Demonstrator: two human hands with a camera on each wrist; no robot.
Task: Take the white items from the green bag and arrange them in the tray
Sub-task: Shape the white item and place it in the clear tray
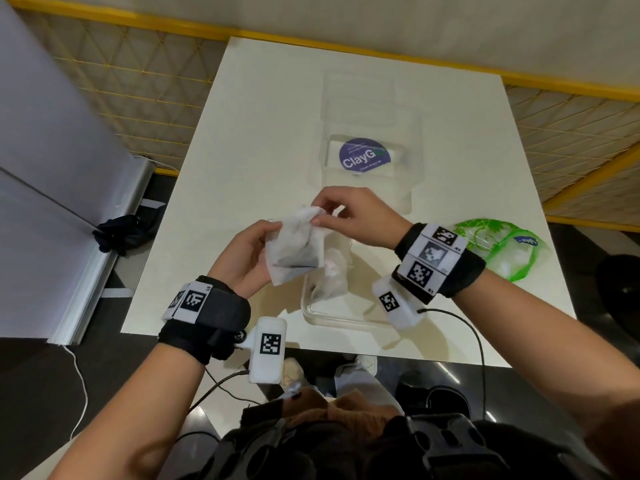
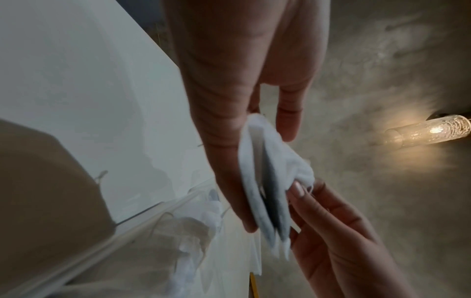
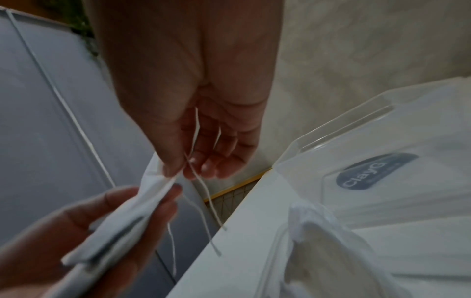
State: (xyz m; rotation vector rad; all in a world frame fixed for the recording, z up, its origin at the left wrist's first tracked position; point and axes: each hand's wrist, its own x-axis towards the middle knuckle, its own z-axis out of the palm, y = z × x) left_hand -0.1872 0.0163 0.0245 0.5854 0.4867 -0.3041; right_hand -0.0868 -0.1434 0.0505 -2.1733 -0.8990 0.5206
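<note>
A white drawstring pouch (image 1: 297,244) with something dark inside is held above the near end of the clear tray (image 1: 308,311). My left hand (image 1: 251,249) grips its lower body from the left. My right hand (image 1: 346,216) pinches its gathered top; in the right wrist view the pouch (image 3: 142,201) hangs below the thumb, with thin white strings (image 3: 206,193) dangling. Another white pouch (image 1: 333,271) lies in the tray. The green bag (image 1: 498,247) lies crumpled on the table, behind my right wrist. In the left wrist view both hands hold the pouch (image 2: 265,181).
A clear lid or second tray with a purple ClayGo sticker (image 1: 364,157) lies on the white table (image 1: 249,150) beyond my hands. A grey panel (image 1: 45,168) stands at the left. Cables (image 1: 478,341) hang off the table's near edge.
</note>
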